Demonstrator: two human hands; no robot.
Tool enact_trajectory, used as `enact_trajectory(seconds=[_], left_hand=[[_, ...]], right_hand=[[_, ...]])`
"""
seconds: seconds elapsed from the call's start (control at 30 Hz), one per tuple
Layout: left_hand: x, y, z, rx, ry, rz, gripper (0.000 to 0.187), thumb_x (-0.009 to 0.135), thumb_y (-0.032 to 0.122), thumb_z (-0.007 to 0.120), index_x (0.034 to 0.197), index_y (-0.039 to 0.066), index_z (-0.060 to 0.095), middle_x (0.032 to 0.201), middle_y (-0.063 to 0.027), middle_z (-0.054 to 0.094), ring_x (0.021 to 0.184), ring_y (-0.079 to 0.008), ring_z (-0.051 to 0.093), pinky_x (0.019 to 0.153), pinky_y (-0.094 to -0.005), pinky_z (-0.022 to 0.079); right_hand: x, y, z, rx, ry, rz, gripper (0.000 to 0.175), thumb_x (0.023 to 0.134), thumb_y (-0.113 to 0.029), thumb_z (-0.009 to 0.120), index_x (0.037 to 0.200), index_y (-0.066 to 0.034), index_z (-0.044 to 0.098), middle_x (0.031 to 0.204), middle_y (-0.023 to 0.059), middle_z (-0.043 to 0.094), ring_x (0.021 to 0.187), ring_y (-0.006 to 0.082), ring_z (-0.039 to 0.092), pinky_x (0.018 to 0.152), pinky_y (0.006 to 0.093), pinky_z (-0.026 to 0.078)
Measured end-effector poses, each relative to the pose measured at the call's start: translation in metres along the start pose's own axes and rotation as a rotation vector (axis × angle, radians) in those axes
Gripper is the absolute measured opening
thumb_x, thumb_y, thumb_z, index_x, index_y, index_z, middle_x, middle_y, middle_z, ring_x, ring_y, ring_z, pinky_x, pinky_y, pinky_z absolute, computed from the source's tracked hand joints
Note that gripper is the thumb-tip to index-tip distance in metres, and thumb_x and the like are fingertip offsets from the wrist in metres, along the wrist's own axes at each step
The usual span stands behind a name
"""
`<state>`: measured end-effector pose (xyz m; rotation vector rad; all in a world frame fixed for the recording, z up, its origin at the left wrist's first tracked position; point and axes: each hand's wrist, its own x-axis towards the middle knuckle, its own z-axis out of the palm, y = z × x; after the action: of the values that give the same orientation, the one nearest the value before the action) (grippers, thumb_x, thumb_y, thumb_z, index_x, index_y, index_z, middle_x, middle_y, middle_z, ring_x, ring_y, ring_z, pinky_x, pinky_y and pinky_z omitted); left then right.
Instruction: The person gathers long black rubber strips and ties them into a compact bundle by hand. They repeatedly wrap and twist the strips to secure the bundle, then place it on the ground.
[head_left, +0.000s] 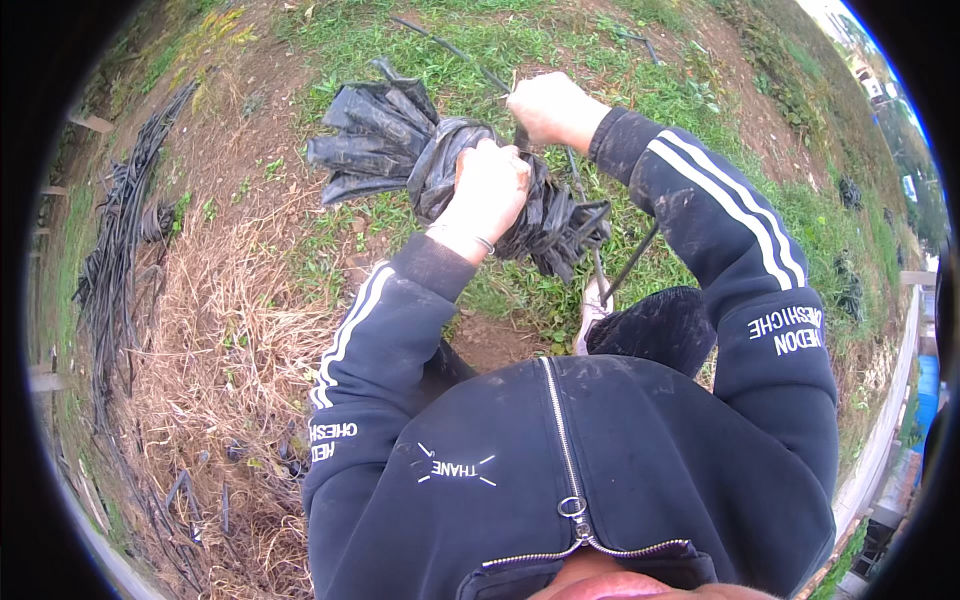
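Observation:
A bunched bundle of black plastic film (375, 135) hangs in front of me, fanned out at its left end and crumpled at its right. My left hand (491, 184) grips it around the middle from above. Just beyond, my right hand (551, 109) is closed in a fist on a narrow black plastic strip (469, 61), which stretches away to the upper left over the grass. More of the dark strip (631, 259) passes below the right forearm towards my shoe (592, 311). The fingertips of both hands are partly hidden.
A long heap of black strips or tubing (124, 217) lies at the left beside dry straw (225, 330). Green grass (465, 30) and bare soil surround my feet. Small dark bundles (850, 193) lie at the right, near a pale ledge (885, 405).

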<state>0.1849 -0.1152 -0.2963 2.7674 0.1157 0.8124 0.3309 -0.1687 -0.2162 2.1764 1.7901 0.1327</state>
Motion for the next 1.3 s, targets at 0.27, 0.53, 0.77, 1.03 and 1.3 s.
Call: enact_trajectory(seconds=[0.27,0.53,0.77,1.03,1.3], left_hand=[[0.000,-0.095,0.027,0.068,0.036,-0.538,0.019,0.079,0.018,0.056,0.079,0.002,0.067,0.086,-0.0212,0.067,0.081,-0.0384,0.065,0.074,-0.0446,0.053],[0.000,-0.164,-0.003,-0.579,0.298,-0.908,0.026,0.076,0.010,0.059,0.096,-0.004,0.067,0.089,-0.0166,0.070,0.082,-0.0273,0.067,0.079,-0.0344,0.051],[0.004,-0.131,-0.054,-1.504,0.434,-0.761,0.031,0.077,-0.009,0.055,0.106,-0.005,0.064,0.095,-0.0095,0.069,0.078,-0.0148,0.065,0.071,-0.0264,0.054],[0.009,-0.092,-0.100,-0.865,-0.120,-0.170,0.023,0.072,-0.008,0.058,0.091,-0.002,0.068,0.094,-0.0013,0.069,0.090,-0.0128,0.062,0.086,-0.0276,0.047],[0.018,-0.050,-0.039,-0.525,-0.392,0.010,0.026,0.066,-0.006,0.056,0.087,0.002,0.070,0.091,-0.0112,0.068,0.092,-0.0250,0.065,0.084,-0.0312,0.050]], right_hand=[[0.006,-0.064,-0.006,0.368,0.050,0.060,0.025,0.081,-0.016,0.057,0.100,0.0005,0.060,0.087,0.0206,0.068,0.083,0.0354,0.067,0.073,0.0418,0.055],[-0.033,-0.074,0.037,0.552,0.278,0.020,0.018,0.092,-0.018,0.051,0.102,-0.0039,0.045,0.067,0.0142,0.060,0.058,0.0349,0.061,0.051,0.0438,0.049],[-0.064,-0.010,0.061,0.909,0.130,0.040,0.013,0.088,-0.011,0.053,0.100,-0.0062,0.055,0.066,0.0084,0.057,0.058,0.0225,0.053,0.060,0.0345,0.045],[-0.085,0.073,0.082,0.395,-0.023,0.082,0.019,0.077,-0.015,0.063,0.096,-0.0110,0.064,0.077,0.0142,0.067,0.074,0.0328,0.067,0.068,0.0446,0.051],[-0.057,0.108,0.038,-0.107,0.236,0.143,0.007,0.075,-0.014,0.064,0.070,-0.0143,0.067,0.065,0.0057,0.065,0.068,0.0222,0.067,0.069,0.0371,0.050]])
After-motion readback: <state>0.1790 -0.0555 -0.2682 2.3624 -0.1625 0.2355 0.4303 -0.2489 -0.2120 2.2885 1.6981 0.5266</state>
